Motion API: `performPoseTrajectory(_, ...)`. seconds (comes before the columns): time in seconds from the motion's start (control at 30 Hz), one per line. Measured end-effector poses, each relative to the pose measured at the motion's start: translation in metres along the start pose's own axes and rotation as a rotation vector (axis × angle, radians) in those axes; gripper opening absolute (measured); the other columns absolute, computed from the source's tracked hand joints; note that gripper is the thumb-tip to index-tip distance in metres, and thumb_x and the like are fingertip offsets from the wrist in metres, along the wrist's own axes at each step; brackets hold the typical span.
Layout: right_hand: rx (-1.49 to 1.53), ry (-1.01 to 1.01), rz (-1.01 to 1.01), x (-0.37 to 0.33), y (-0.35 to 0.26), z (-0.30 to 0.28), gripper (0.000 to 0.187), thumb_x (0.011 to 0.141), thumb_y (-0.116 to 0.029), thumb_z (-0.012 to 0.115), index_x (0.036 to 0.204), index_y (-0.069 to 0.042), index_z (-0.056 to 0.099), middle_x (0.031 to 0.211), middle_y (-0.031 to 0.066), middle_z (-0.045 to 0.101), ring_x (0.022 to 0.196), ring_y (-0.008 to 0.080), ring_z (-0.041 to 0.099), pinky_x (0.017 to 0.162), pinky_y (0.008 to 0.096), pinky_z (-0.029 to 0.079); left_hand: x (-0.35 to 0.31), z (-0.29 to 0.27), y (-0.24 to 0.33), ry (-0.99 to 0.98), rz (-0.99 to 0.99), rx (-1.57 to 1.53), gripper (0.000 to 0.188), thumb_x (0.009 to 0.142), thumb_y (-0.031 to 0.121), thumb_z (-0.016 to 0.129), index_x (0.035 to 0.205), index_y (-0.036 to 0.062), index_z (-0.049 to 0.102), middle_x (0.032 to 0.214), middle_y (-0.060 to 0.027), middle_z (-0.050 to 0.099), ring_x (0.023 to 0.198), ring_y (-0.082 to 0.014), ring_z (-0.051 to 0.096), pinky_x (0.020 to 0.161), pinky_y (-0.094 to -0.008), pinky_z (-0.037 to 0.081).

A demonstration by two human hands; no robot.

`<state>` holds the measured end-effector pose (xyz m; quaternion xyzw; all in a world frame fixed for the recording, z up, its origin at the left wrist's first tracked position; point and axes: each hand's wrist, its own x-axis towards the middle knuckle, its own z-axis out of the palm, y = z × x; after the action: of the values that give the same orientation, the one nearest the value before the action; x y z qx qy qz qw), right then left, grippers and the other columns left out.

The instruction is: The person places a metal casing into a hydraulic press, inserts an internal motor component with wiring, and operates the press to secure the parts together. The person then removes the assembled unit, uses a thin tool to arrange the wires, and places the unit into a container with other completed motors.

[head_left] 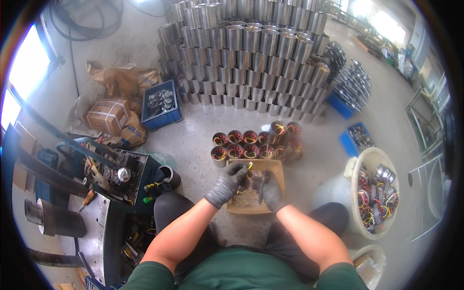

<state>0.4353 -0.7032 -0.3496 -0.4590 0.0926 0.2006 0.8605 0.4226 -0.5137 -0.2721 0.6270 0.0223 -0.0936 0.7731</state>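
My left hand, in a grey glove, is closed over the cardboard box. A yellow-green wire sticks out at its fingertips. Below them shows a dark rounded part, mostly covered by the fingers. Beside it my right hand, gloved too, is wrapped round a slim dark tool whose kind I cannot make out. Small scraps lie in the box. Just beyond it stand several metal cylinders with red-and-yellow wired windings inside.
Stacked steel cylinders form a wall at the back. A machine bench with a screwdriver stands left. At right is a white barrel of wired parts. Blue crates hold metal parts; a strapped carton lies back left.
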Motion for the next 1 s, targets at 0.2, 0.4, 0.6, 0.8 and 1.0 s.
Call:
performPoseTrajectory(0.2, 0.201, -0.136, 0.305, -0.016, -0.029, 0.054, 0.055, 0.081, -0.014, 0.081, 0.123, -0.004, 0.047, 0.097, 0.0096, 0.063, 0.074, 0.0167, 0.061, 0.064, 0.029, 0.054, -0.002, -0.007, -0.004, -0.003, 0.091, -0.07, 0.024, 0.101, 0.022, 0.061, 0.112, 0.0006, 0.063, 0.092, -0.0052, 0.07, 0.079, -0.0106, 0.065, 0.073, -0.0277, 0.056)
performPoseTrajectory(0.4, -0.414, -0.16, -0.102, -0.028, -0.029, 0.049, 0.051, 0.083, -0.009, 0.078, 0.125, -0.004, 0.049, 0.098, 0.0067, 0.062, 0.076, 0.0161, 0.063, 0.063, 0.0293, 0.055, -0.006, -0.002, 0.004, 0.048, 0.02, -0.075, 0.03, 0.099, 0.029, 0.065, 0.115, 0.0035, 0.068, 0.083, -0.0003, 0.066, 0.069, -0.0063, 0.056, 0.063, -0.0231, 0.048)
performPoseTrajectory(0.6, -0.358, -0.094, -0.072, -0.034, -0.035, 0.055, 0.042, 0.083, -0.003, 0.073, 0.12, -0.006, 0.054, 0.097, 0.0047, 0.062, 0.076, 0.0142, 0.063, 0.065, 0.0279, 0.055, -0.013, -0.003, -0.001, -0.058, -0.238, -0.162, 0.034, 0.099, 0.031, 0.064, 0.121, 0.0063, 0.069, 0.083, 0.0046, 0.065, 0.066, -0.0044, 0.05, 0.06, -0.0202, 0.041)
performPoseTrajectory(0.8, -0.327, -0.076, -0.051, -0.028, -0.023, 0.048, 0.038, 0.083, 0.0, 0.072, 0.115, -0.006, 0.053, 0.098, 0.0039, 0.063, 0.08, 0.0129, 0.062, 0.069, 0.0291, 0.057, -0.014, 0.004, -0.005, -0.08, -0.2, -0.128, 0.032, 0.099, 0.028, 0.063, 0.122, 0.006, 0.066, 0.092, 0.0024, 0.068, 0.067, -0.0047, 0.054, 0.058, -0.0201, 0.043)
performPoseTrajectory(1.0, -0.216, -0.076, 0.0, -0.029, -0.019, 0.041, 0.035, 0.085, -0.007, 0.073, 0.114, -0.006, 0.054, 0.09, 0.0038, 0.062, 0.083, 0.0123, 0.062, 0.069, 0.0292, 0.056, -0.013, 0.006, -0.019, -0.109, -0.304, -0.33, 0.033, 0.099, 0.027, 0.064, 0.122, 0.0035, 0.061, 0.097, -0.0004, 0.068, 0.076, -0.0094, 0.065, 0.063, -0.0222, 0.051)
